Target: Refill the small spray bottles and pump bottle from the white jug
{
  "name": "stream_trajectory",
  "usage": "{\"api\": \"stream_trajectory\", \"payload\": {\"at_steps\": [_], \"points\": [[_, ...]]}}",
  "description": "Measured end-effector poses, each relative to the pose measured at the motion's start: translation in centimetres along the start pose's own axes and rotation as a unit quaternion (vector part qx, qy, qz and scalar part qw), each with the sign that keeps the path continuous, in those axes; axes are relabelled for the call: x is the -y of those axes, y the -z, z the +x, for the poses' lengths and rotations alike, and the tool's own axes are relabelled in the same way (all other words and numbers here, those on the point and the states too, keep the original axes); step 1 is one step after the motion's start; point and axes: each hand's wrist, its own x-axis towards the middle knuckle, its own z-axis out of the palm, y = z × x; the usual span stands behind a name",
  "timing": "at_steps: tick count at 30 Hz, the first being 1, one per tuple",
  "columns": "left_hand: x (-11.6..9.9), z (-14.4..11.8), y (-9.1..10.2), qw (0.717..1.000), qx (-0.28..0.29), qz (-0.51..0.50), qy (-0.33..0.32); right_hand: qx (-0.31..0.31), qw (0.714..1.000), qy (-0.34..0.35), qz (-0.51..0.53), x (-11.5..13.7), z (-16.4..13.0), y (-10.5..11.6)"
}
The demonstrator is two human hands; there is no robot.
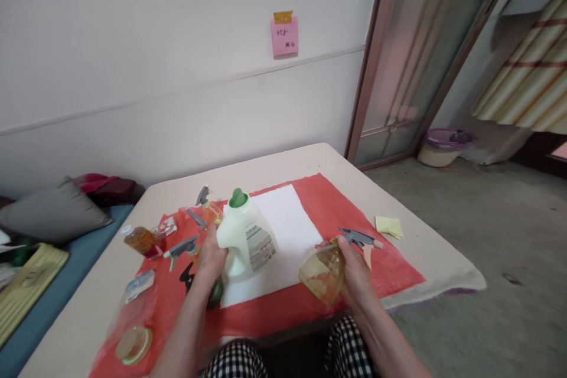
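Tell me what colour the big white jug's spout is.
The jug's spout is green, shown in the head view.

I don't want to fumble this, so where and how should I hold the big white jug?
Probably by the handle on its left side, coming from the left, where the left hand holds it. The white jug is wide and roughly upright, green top uppermost, so the narrower handle should be easier to wrap.

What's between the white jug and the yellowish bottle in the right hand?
In the head view, part of the white sheet shows between the jug and the bottle.
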Motion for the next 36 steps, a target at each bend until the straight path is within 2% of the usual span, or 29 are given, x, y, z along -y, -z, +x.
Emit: {"api": "stream_trajectory", "payload": {"at_steps": [3,5,10,13,16,20,22,24,26,27,28,29,33,36], "points": [[-1.6,1.7,-0.4,0.999,-0.036,-0.006,-0.001,0.000,1.000,0.001,0.002,0.3,0.2,-0.1],[-3.0,3.2,-1.3,0.999,-0.045,-0.014,-0.021,0.001,1.000,0.005,-0.008,0.4,0.2,-0.3],[-6.0,6.9,-5.8,0.997,-0.055,-0.025,-0.040,0.003,0.998,0.037,-0.060,0.7,0.3,-0.6],[-6.6,8.6,-8.5,0.997,-0.061,-0.033,-0.037,0.020,0.991,0.066,-0.111,0.8,0.5,-0.7],[-6.7,9.9,-10.4,0.997,-0.051,-0.043,-0.039,0.037,0.982,0.087,-0.164,0.9,0.8,-1.0],[-6.8,10.6,-10.9,0.997,-0.023,-0.056,-0.048,0.062,0.968,0.115,-0.215,1.4,1.6,-2.9],[-6.8,9.8,-10.1,0.997,-0.017,-0.056,-0.051,0.082,0.956,0.147,-0.242,1.7,2.1,-4.5],[-6.4,7.9,-9.0,0.996,-0.020,-0.079,-0.045,0.108,0.938,0.190,-0.268,1.7,2.6,-6.3],[-5.8,5.1,-8.0,0.980,-0.018,-0.197,-0.023,0.137,0.921,0.221,-0.291,1.4,3.1,-8.0],[-5.5,3.6,-7.6,0.958,0.003,-0.285,-0.007,0.151,0.915,0.228,-0.297,1.0,3.2,-8.7],[-5.2,2.1,-7.3,0.930,0.052,-0.363,-0.008,0.166,0.911,0.230,-0.300,0.5,3.4,-9.3],[-4.9,0.7,-7.0,0.911,0.092,-0.402,-0.005,0.182,0.907,0.229,-0.304,-0.1,3.4,-9.8],[-4.2,-2.5,-6.0,0.910,0.185,-0.371,-0.007,0.233,0.888,0.222,-0.329,-2.7,3.1,-10.5],[-4.1,-3.0,-5.4,0.894,0.248,-0.374,0.003,0.218,0.890,0.198,-0.348,-4.4,2.8,-10.5]]}}
